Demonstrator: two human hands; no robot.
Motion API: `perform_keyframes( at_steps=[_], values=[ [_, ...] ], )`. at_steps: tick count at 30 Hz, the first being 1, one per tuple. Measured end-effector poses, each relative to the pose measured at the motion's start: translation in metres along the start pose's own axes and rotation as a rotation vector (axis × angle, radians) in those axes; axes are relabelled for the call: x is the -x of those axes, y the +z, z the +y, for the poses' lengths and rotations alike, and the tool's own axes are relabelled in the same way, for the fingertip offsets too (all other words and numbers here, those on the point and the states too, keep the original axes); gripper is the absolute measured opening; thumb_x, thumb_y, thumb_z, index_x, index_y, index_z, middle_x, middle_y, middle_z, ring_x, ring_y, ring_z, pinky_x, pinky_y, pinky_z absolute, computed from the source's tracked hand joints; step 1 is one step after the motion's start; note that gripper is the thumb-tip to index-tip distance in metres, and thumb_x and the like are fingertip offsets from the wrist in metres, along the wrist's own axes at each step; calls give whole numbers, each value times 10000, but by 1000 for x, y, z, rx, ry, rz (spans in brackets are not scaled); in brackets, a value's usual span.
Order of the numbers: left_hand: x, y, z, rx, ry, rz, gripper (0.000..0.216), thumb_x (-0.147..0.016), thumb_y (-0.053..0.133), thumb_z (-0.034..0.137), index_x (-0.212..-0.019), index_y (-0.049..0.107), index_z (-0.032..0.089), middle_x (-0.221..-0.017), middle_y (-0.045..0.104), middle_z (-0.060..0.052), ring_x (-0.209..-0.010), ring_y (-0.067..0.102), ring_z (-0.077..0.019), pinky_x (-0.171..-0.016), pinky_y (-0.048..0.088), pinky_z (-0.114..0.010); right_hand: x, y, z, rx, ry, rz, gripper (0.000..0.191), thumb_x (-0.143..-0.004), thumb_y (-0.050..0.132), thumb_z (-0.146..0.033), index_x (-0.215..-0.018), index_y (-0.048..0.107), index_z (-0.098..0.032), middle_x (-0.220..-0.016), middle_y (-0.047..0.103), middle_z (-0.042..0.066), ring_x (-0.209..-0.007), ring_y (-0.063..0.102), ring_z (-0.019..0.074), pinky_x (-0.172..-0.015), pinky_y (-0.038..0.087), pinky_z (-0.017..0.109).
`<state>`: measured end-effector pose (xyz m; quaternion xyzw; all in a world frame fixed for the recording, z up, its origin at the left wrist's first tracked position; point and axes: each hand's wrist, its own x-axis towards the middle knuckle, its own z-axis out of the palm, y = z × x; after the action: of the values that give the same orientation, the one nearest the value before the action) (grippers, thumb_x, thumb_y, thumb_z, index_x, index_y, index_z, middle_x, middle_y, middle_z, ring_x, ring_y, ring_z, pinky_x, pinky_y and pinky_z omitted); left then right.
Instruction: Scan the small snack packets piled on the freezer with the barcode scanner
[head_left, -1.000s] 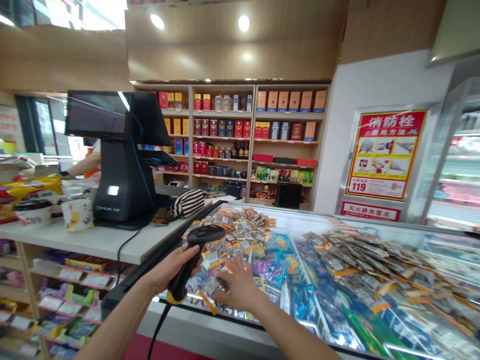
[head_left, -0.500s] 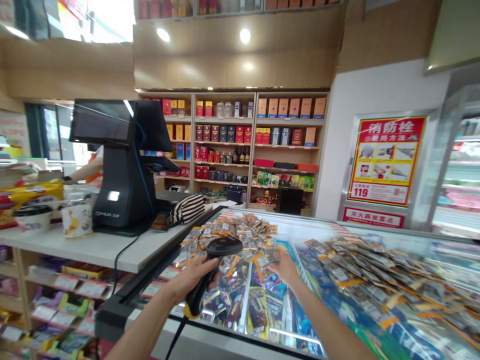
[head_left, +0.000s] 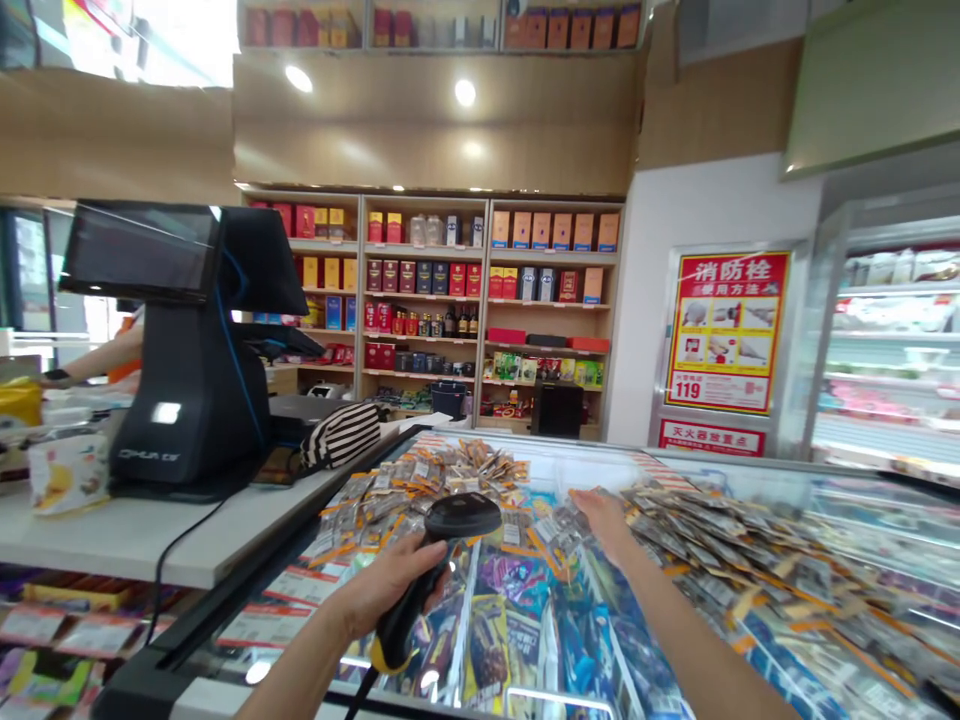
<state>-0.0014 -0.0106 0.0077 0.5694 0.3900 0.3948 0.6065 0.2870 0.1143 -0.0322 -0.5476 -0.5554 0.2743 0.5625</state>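
A black and yellow barcode scanner point(head_left: 416, 585) is gripped by my left hand point(head_left: 397, 585), fingers wrapped round its handle and its head tilted over the glass. My right hand point(head_left: 604, 520) reaches over the freezer top with its fingers closed on a small grey and orange packet point(head_left: 562, 530); whether it is one or more is unclear. A spread pile of similar packets point(head_left: 420, 480) lies on the glass beyond the scanner. To the right of my right hand another heap of packets point(head_left: 750, 560) overlaps in rows.
Under the glass lid of the chest freezer point(head_left: 547, 695) are wrapped frozen goods. At left a checkout terminal point(head_left: 187, 380) stands on a white counter point(head_left: 172, 545) with a striped pouch point(head_left: 341, 437) and a trailing cable. Behind are shelves of boxes point(head_left: 424, 275). A person's arm point(head_left: 97, 360) shows at far left.
My right hand has moved right with the packet, toward the right-hand heap. My left hand still holds the scanner over the glass. The view has turned slightly right.
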Motion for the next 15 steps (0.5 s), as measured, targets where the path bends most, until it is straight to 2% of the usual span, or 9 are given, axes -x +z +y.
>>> perform_keyframes(
  at_steps=[2,4,6,8,10,12,15],
  values=[
    [-1,1,-2,-1,-5,-8,285,-673,496,425,-729,465,147,-542,508,27,-451,452,-66,-454,301,-188,-3,-2,-6,247,-69,-154,150,-584,509,-235,-617,644,-179,-558,631,9,-603,572,182,-562,428,287],
    [-2,0,-4,2,-18,-2,288,-673,494,426,-720,462,144,-544,507,24,-449,450,-64,-447,300,-186,-3,1,-10,495,-170,-249,149,-581,510,-176,-638,645,-202,-665,646,13,-717,569,192,-645,414,299],
    [-3,-1,-7,8,-28,3,289,-667,498,429,-709,458,145,-553,509,21,-449,450,-64,-445,302,-186,2,5,-11,619,-242,-198,222,-604,500,-170,-778,631,-215,-877,625,41,-883,525,207,-740,377,320],
    [-4,-3,-10,19,-32,5,288,-663,501,430,-705,458,149,-569,513,20,-452,450,-64,-443,303,-187,12,5,-6,714,-241,-108,279,-644,487,-242,-900,586,-191,-977,580,95,-948,490,229,-767,356,345],
    [-7,-3,-12,23,-37,2,287,-662,502,429,-718,471,149,-572,513,21,-451,446,-63,-442,302,-187,25,-1,1,847,-183,-71,337,-641,490,-377,-876,576,-151,-913,591,147,-884,522,264,-721,373,373],
    [-10,-2,-14,21,-39,-16,294,-661,502,432,-715,488,144,-561,509,21,-443,438,-61,-439,302,-188,37,-11,11,935,-87,-82,427,-572,516,-497,-793,581,-138,-812,610,168,-793,551,298,-661,387,397],
    [-14,1,-16,13,-33,-55,302,-662,499,437,-693,502,137,-547,504,18,-432,429,-59,-443,308,-191,45,-23,26,919,-34,-110,431,-499,567,-502,-757,583,-158,-769,626,148,-759,563,301,-639,393,391]
  ],
)
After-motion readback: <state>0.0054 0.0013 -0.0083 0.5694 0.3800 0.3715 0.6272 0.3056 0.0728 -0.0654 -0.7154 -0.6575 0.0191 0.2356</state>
